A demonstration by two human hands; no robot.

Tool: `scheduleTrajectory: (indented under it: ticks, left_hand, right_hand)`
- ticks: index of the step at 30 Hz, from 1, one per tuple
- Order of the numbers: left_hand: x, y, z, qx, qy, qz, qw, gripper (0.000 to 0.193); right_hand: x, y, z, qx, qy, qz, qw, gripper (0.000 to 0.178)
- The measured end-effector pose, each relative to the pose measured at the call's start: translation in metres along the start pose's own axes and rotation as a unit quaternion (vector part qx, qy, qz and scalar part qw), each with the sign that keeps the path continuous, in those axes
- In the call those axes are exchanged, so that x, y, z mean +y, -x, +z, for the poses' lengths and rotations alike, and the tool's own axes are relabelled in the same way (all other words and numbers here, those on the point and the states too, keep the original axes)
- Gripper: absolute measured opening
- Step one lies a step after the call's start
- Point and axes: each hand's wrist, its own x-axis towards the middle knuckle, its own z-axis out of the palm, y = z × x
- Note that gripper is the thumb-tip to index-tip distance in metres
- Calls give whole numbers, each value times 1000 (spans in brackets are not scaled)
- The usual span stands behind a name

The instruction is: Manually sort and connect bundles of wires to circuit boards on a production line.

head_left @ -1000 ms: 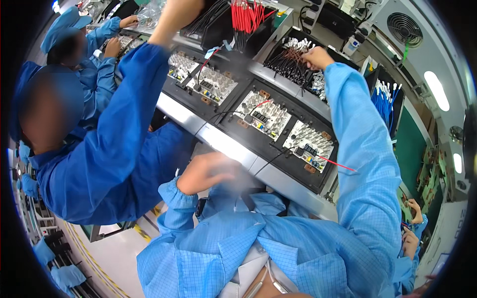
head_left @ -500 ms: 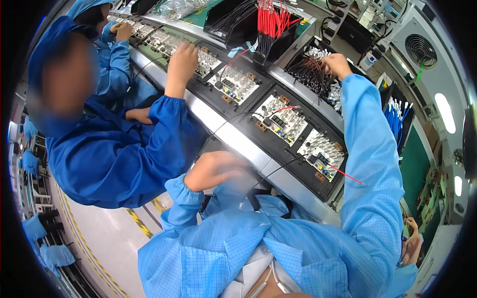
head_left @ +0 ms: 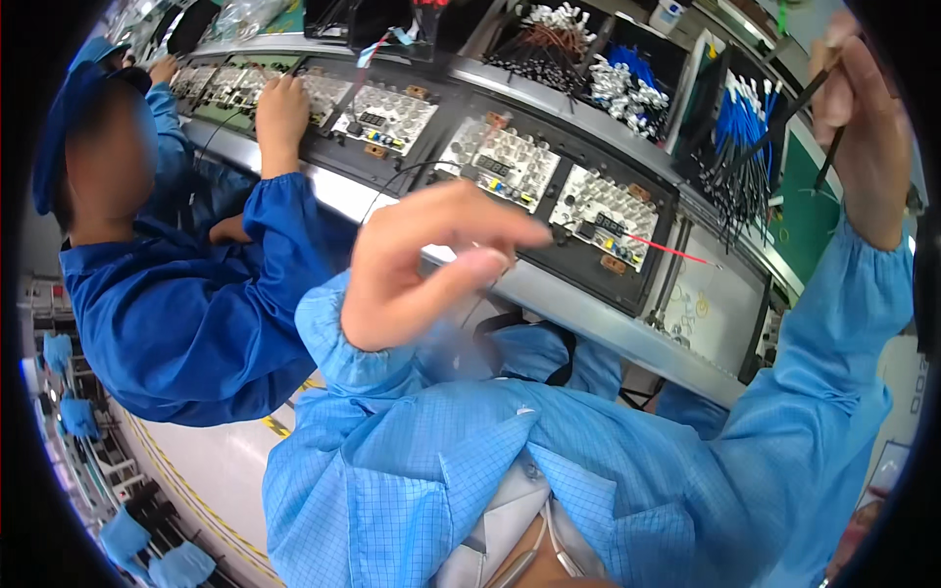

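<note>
My left hand (head_left: pixel 421 260) hangs in front of the rail, thumb and curved fingers apart, with nothing seen between them. Raised at the far right, my right hand (head_left: pixel 872 137) has its fingers closed on a thin black thing (head_left: pixel 809 98), whose exact kind I cannot make out. A white circuit board (head_left: pixel 603 216) with a small display lies in a black tray (head_left: pixel 588 269), and a red wire (head_left: pixel 676 252) sticks out from it to the right. Beside it on the left is a second white circuit board (head_left: pixel 520 165), partly behind my left hand.
Bins behind the trays hold brown wires (head_left: pixel 549 44), white connectors (head_left: pixel 627 93) and blue wires (head_left: pixel 750 113) with black ends. A metal rail (head_left: pixel 578 323) edges the line. At left, a co-worker in dark blue (head_left: pixel 196 304) reaches over another board (head_left: pixel 387 116).
My right hand has left the brown-wire bin and moved right and up, now with the black thing. My left hand has come up and right, in front of the tray. The view has swung right.
</note>
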Motion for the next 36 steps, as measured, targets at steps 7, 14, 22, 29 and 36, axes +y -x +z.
scheduleTrajectory:
  ticks: [7, 14, 22, 29, 36]
  left_hand:
    - [3, -35, 42, -18, -88, -6, 996, 31]
    - [-23, -6, 22, 26, -22, -105, 994, 17]
    - [-73, 8, 7, 130, -102, -83, 983, 24]
    - [-96, 1, -2, 151, -306, -114, 933, 11]
    - [-107, -1, -9, 114, -378, -163, 904, 10]
  right_hand:
    - [15, 49, 43, -265, -239, 107, 928, 12]
    - [33, 68, 26, -193, -179, 154, 952, 24]
    - [86, 155, -12, 241, -240, -10, 940, 35]
    - [128, 210, -16, 297, -34, -17, 954, 42]
    - [171, 221, -19, 330, 32, 4, 943, 41]
